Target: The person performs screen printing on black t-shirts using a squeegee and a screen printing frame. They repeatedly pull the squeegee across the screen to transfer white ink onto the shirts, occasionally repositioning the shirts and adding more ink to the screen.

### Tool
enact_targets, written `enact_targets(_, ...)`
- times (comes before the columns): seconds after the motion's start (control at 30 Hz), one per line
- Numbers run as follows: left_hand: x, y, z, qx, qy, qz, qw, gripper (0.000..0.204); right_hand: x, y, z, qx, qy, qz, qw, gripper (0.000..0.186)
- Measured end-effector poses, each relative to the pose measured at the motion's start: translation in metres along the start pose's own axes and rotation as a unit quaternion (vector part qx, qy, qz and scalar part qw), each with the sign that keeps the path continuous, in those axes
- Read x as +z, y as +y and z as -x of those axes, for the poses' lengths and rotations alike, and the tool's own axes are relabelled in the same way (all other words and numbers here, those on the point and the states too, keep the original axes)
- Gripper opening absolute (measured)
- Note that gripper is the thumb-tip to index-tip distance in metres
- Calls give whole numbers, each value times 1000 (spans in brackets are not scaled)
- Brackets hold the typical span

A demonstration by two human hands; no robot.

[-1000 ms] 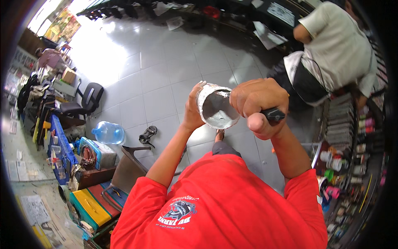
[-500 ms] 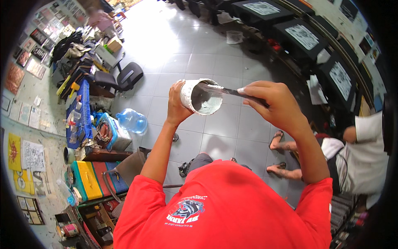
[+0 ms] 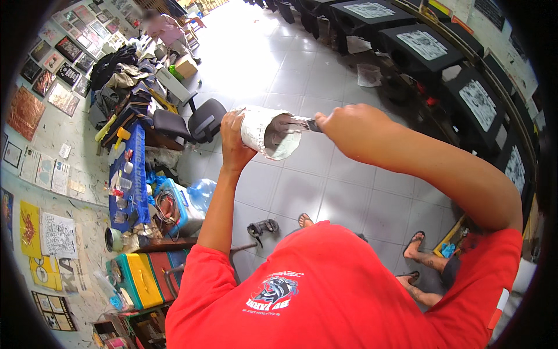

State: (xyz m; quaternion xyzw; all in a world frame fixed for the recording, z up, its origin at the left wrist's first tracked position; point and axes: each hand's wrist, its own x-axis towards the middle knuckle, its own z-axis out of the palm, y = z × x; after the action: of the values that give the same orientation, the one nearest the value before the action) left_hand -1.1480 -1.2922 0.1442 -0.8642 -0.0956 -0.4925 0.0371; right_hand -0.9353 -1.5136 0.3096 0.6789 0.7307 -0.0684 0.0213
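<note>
Paint-caked white tub is held in the air just above centre, near twelve o'clock, tipped so its mouth faces roughly three. Across from the left, a black office chair stands at ten o'clock; nearer, the left hand grasps the tub's side; next, a dark-handled scraper-like tool reaches into the mouth; at two, the right hand clasps its handle. Further tilting might spill any wet residue onto the tiled floor; hard levering could twist the tub from its one-handed hold.
</note>
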Motion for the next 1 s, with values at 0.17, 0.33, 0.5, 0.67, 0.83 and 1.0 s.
enact_targets(0.17,31,-97,-39,19,14,-27,999,83,3,41,-90,21,-29,-175,984,34)
enact_targets(0.33,91,-172,-67,-13,52,-45,998,82,22,81,-184,50,-61,-375,924,36)
enact_targets(0.5,172,-255,-90,-76,81,-61,992,88,-6,154,-288,67,-134,-524,838,29)
enact_targets(0.67,215,-340,-112,-175,80,-11,981,102,-59,229,-397,-89,37,-240,966,16)
enact_targets(0.83,232,-442,-109,-308,88,-19,947,118,-132,231,-498,-242,128,60,960,9)
enact_targets(1.0,251,-531,-147,-315,121,-5,941,113,-183,233,-602,-275,-24,179,944,6)
